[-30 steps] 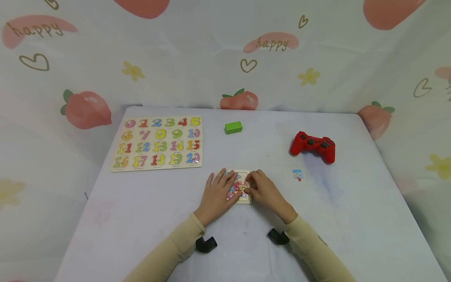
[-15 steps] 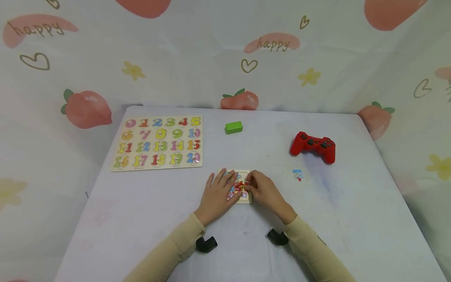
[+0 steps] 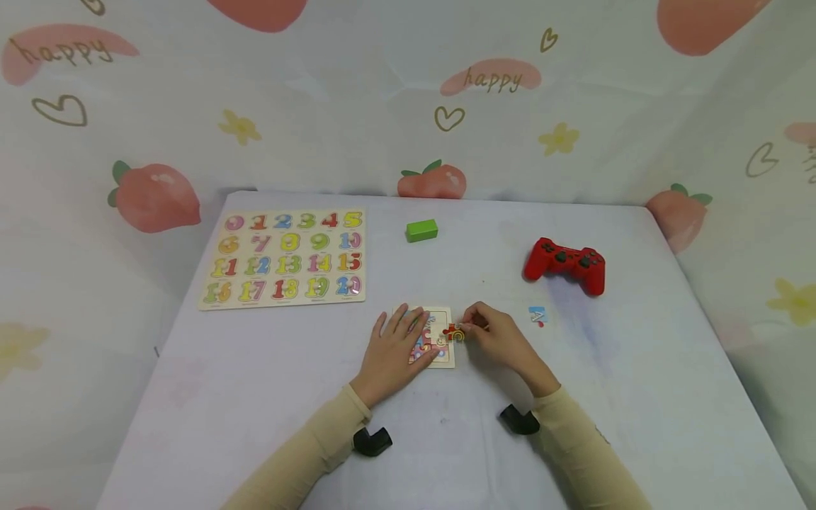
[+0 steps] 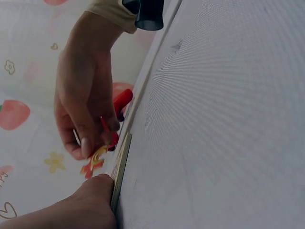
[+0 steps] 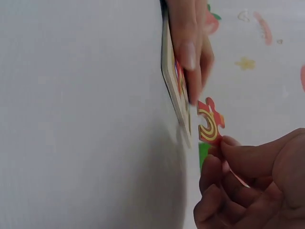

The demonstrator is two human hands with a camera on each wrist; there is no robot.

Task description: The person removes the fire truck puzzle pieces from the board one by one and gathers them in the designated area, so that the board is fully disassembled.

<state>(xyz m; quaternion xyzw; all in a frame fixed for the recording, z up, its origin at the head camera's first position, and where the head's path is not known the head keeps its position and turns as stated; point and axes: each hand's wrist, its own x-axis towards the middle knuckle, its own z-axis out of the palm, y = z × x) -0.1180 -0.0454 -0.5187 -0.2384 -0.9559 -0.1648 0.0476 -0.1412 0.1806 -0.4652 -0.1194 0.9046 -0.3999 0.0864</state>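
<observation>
A small jigsaw board (image 3: 444, 361) with a pale wooden frame lies at the middle of the table. My left hand (image 3: 397, 354) rests spread over its left part and covers some of its pieces. Just above the board's right edge, my right hand (image 3: 500, 342) pinches a red and yellow puzzle piece (image 5: 209, 121) between thumb and forefinger. A pale bare patch shows in the board's upper right. To the right of that hand lies a loose blue puzzle piece (image 3: 538, 316) with a letter A on it.
A wooden number board (image 3: 283, 260) with several coloured numerals lies at the back left. Behind the jigsaw stands a green block (image 3: 422, 231). A red game controller (image 3: 564, 266) rests at the right, beyond the loose blue piece.
My right hand has lifted the red and yellow puzzle piece out of the board and moved it right, baring a pale patch. The left hand has stayed in place.
</observation>
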